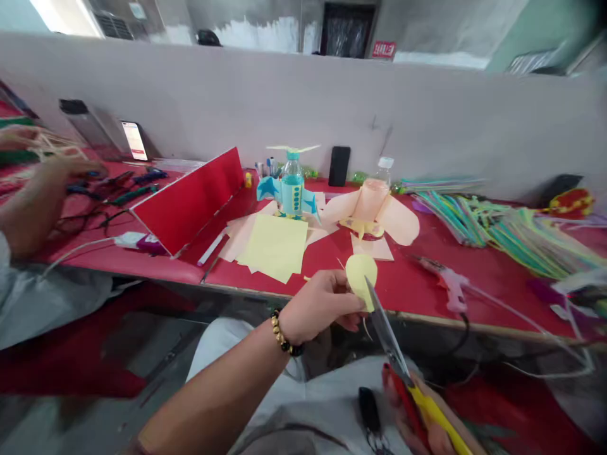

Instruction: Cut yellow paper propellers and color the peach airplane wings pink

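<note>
My left hand (322,302), with a beaded bracelet (283,335) on its wrist, pinches a rounded piece of yellow paper (359,275) just past the table's front edge. In my right hand (422,417), low in the view, are scissors (389,338) with red and yellow handles. Their blades point up and away from me, and the tip overlaps the paper. Whether the blades are cutting it, I cannot tell. Yellow paper sheets (275,245) lie on the red table behind my left hand. Farther back stand a bottle with blue paper wings (291,189) and a bottle wrapped in peach paper (372,199).
A pink glue gun (453,287) with its cord lies at the right, before bundled coloured strips (512,227). Left of the sheets are a purple-white pen (211,248) and a standing red board (194,202). Beyond it, another person's hands (61,158) work.
</note>
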Demonstrator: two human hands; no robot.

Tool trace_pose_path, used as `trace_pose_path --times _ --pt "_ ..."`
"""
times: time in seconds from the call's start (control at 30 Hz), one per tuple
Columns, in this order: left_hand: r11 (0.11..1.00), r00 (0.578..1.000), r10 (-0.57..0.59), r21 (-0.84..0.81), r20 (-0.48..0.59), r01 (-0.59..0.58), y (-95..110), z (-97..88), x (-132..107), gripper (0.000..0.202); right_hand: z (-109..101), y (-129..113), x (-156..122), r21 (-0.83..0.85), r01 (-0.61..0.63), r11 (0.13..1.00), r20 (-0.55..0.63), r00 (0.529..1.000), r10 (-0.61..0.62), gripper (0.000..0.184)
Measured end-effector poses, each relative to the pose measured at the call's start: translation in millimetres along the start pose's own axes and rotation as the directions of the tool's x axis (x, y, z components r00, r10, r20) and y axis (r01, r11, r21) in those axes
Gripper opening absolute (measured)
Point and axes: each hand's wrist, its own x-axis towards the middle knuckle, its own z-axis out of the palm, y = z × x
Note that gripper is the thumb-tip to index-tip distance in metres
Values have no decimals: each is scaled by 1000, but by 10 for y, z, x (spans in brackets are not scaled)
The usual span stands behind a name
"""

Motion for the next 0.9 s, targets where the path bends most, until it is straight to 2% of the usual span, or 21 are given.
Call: trace_pose_path --times 0.13,0.27,0.37,0.47,0.63,0.9 --pt "1000 1000 -21 3 -5 21 23 -21 13 24 6 -7 34 5 12 1000 -10 1000 -12 34" --pt "1000 1000 -27 -11 -13 27 24 -19 19 23 29 38 66 16 60 998 4 998 -60 56" --pt "999 1000 -23 -23 -11 23 12 -22 25 23 33 95 88 21 86 996 28 996 -87 63" --pt "999 1000 -24 -32 -5 24 3 -31 30 21 2 131 127 22 60 998 47 997 -61 68" --pt "998 1000 -30 -50 -2 30 0 -37 31 22 -59 150 170 -5 -10 1000 148 989 10 59" --pt "997 999 -24 -77 -21 23 -10 -33 40 22 53 133 121 -19 53 998 92 994 -51 59"
